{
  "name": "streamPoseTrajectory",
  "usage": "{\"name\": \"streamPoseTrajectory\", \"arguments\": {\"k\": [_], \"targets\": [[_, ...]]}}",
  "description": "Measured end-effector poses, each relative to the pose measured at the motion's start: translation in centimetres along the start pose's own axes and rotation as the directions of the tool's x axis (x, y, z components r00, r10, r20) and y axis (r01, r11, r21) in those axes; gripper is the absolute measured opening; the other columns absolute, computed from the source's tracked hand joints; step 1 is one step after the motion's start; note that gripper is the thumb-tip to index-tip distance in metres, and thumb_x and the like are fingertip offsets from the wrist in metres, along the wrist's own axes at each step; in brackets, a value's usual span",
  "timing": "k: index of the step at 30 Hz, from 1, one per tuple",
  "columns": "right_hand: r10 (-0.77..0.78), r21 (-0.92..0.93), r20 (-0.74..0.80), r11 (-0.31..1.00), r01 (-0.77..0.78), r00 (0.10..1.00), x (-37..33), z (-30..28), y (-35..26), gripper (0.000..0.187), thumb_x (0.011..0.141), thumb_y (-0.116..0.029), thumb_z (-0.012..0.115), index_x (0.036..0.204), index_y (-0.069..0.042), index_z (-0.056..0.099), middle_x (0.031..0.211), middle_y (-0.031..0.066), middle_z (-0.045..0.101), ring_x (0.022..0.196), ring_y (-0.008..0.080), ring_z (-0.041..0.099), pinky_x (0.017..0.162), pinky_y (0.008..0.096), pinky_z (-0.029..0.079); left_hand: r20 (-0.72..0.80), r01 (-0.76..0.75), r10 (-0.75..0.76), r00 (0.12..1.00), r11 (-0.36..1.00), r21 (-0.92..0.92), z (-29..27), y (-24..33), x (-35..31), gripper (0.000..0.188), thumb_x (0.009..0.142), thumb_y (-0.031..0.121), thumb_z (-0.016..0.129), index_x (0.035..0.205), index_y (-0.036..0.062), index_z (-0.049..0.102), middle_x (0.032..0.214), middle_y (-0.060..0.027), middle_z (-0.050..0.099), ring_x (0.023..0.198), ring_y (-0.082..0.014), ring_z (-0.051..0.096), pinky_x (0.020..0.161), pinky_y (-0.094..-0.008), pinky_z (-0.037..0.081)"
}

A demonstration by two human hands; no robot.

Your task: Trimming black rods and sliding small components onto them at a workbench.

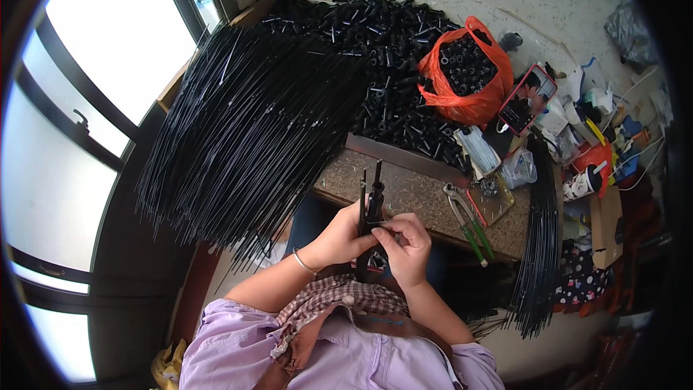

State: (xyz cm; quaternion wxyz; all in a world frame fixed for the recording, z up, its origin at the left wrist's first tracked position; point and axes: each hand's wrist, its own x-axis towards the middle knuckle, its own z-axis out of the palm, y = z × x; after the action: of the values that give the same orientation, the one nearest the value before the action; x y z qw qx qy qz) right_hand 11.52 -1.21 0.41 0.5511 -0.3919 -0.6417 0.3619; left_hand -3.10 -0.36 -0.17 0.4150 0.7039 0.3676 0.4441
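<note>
- The left hand (345,235) is closed around a black fitting (375,202) and a thin rod (362,198), both held roughly upright in front of the chest, near the table (426,206) edge.
- The thumb and forefinger of the right hand (408,249) are held close together at the lower part of the fitting; whether anything is gripped between them cannot be told.
- The step in hand is judged to be handwork on the fitting, with the piece steadied by the left hand and fine finger work done by the right.
- For the next move, a firm left grip and a precise right pinch seem to be called for; the exact joint is hidden by the fingers.
- Loose fittings (404,105) are heaped on the table, beside a large bundle of rods (238,130).
- More small parts are held in the red bag (462,108).
- The pliers (469,225) are left lying to the right, untouched.
</note>
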Motion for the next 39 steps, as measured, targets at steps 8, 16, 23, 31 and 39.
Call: {"name": "streamPoseTrajectory", "arguments": {"k": [8,16,23,31,39], "targets": [[0.314,0.399,0.191,0.841,-0.366,0.930,0.6,-0.5,1.4,0.043,0.066,-0.009,0.077,0.098,-0.004,0.048,0.084,0.0016,0.048,0.074,0.0082,0.047,0.065,0.0206,0.042,-0.144,0.052,-0.106,0.984,0.940,-0.337,1.6,1.7,-0.2,0.020,0.069,-0.008,0.054,0.088,-0.0011,0.055,0.080,-0.0059,0.059,0.078,-0.0124,0.056,0.071,-0.0273,0.045],[-0.279,-0.227,0.094,0.929,0.294,0.956,2.4,-2.8,0.6,0.041,0.058,-0.012,0.078,0.094,-0.007,0.060,0.095,0.0095,0.053,0.085,0.0251,0.052,0.067,0.0307,0.046,-0.044,0.136,-0.166,0.985,0.912,-0.388,1.9,1.2,0.1,0.018,0.076,-0.005,0.051,0.094,-0.0005,0.052,0.082,-0.0062,0.059,0.066,-0.0100,0.057,0.057,-0.0232,0.047],[-0.302,-0.300,-0.042,0.913,0.276,0.952,2.1,-3.0,-1.7,0.063,0.059,-0.009,0.078,0.114,-0.003,0.049,0.110,0.0123,0.047,0.086,0.0221,0.052,0.070,0.0287,0.044,-0.077,0.134,-0.173,0.982,0.922,-0.363,1.5,1.3,0.4,0.014,0.079,-0.005,0.053,0.090,0.0004,0.049,0.087,-0.0085,0.059,0.068,-0.0095,0.054,0.057,-0.0214,0.045],[0.170,-0.982,-0.055,0.168,-0.084,0.984,-3.8,-13.7,2.4,0.063,0.066,-0.014,0.073,0.123,-0.012,0.046,0.123,0.0204,0.038,0.114,0.0372,0.034,0.094,0.0478,0.031,0.118,-0.226,0.232,0.966,0.972,-0.062,-3.1,8.8,3.9,0.013,0.082,0.002,0.058,0.081,0.0002,0.046,0.080,-0.0100,0.061,0.080,-0.0203,0.062,0.070,-0.0306,0.048],[0.502,-0.402,0.051,0.802,-0.442,0.864,-4.2,-12.6,0.6,0.040,0.069,0.004,0.057,0.107,-0.005,0.048,0.108,0.0120,0.043,0.097,0.0263,0.050,0.078,0.0378,0.043,-0.043,-0.148,0.142,0.989,0.969,-0.200,-0.4,8.0,4.8,0.020,0.073,-0.001,0.066,0.078,0.0035,0.047,0.068,-0.0012,0.044,0.065,-0.0112,0.042,0.058,-0.0254,0.036]]}}
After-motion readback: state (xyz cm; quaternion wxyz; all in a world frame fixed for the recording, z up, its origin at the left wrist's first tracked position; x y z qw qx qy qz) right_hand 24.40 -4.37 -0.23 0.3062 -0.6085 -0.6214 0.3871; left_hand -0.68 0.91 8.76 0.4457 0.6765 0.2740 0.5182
